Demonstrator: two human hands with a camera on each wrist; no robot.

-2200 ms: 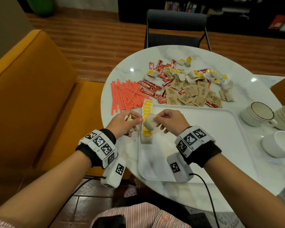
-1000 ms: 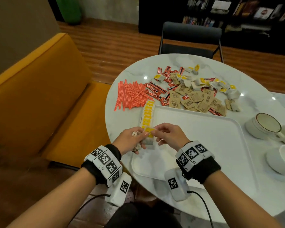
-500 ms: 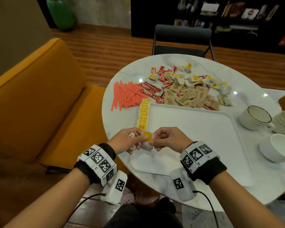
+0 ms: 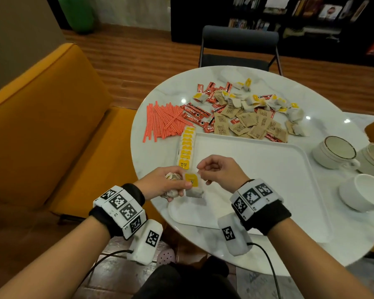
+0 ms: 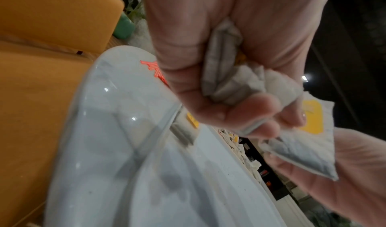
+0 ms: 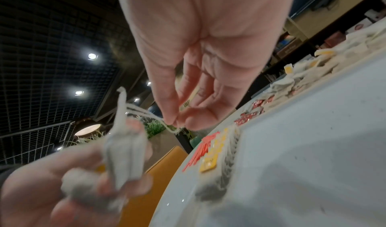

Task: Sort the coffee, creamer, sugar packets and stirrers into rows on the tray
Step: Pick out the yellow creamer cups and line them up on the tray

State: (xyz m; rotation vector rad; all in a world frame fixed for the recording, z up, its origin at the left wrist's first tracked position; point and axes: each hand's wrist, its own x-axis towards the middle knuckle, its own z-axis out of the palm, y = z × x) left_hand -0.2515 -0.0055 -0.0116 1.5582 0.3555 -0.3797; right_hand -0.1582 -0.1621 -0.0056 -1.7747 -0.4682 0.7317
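My left hand (image 4: pixel 180 186) grips a crumpled bunch of white packets (image 5: pixel 225 68) and also holds one white packet with a yellow tag (image 4: pixel 192 184) upright over the tray's near left corner. My right hand (image 4: pixel 200 168) pinches that packet's thin white string (image 6: pixel 173 126) between thumb and forefinger, just right of the packet. A row of yellow-tagged packets (image 4: pixel 187 147) lies along the left edge of the white tray (image 4: pixel 268 169). Orange stirrers (image 4: pixel 162 121), red coffee sticks (image 4: pixel 194 115) and brown sugar packets (image 4: pixel 246 124) lie behind the tray.
More loose yellow-tagged packets (image 4: pixel 268 102) are heaped at the back of the round marble table (image 4: pixel 311 100). White cups (image 4: pixel 333 152) stand to the right of the tray. A mustard sofa (image 4: pixel 41 130) is at the left and a dark chair (image 4: pixel 238 44) beyond the table.
Both hands have drawn back from the row toward the tray's near end. The right hand has let go of the packet's body and now pinches its string.
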